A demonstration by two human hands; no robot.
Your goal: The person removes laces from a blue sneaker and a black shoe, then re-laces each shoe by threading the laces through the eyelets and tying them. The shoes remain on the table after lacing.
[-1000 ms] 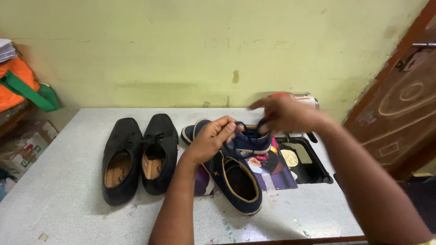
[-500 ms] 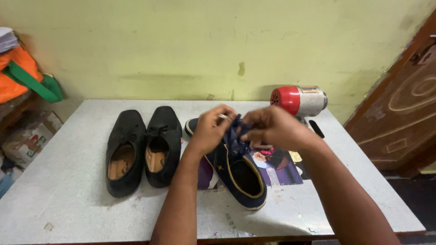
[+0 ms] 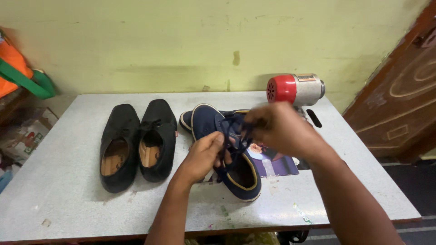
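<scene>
On the grey counter (image 3: 68,190), near the middle, lay the blue shoe (image 3: 227,149) with its toe pointing to the wall, and we had both hands on it. Our left hand (image 3: 202,156) was pinched together on the dark blue lace (image 3: 234,131) by the open top of the shoe. Our right hand (image 3: 277,129) was closed on the same lace a bit higher, though it looked blurry. We think we were working on the lace, maybe tying or threading it. The next move would call for a steady pull and small, careful finger work, so the lace would not slip. A second blue shoe (image 3: 185,120) peeked out just behind the first. Two black shoes (image 3: 138,143) sat side by side to the left. A red and silver machine (image 3: 295,88) stood by the wall, and a purple paper (image 3: 277,163) lay under our right wrist. Half a second before, our hands were close together over the shoe; now the right one sat a little further right and the camera looked closer.
</scene>
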